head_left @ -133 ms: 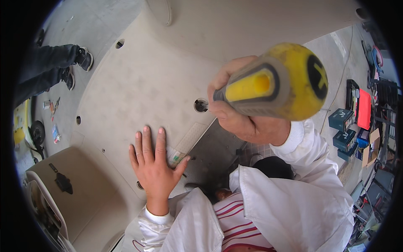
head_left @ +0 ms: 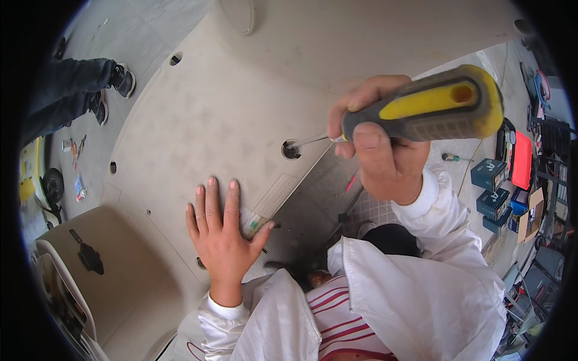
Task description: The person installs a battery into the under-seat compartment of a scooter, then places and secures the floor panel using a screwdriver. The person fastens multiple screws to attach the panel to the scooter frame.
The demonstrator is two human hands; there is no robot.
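Beige panelling (head_left: 211, 114) bears the left hand (head_left: 224, 249), fingers flat and empty, left of a hole (head_left: 292, 154) holding the tip of a screwdriver (head_left: 430, 111), its handle grasped right of the hole by the right hand (head_left: 391, 159), best kept steady.

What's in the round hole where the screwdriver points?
The tip of the screwdriver, held in the right hand, shows inside the dark hole. Shadow and the tip hide the bottom; what lies deeper can't be told.
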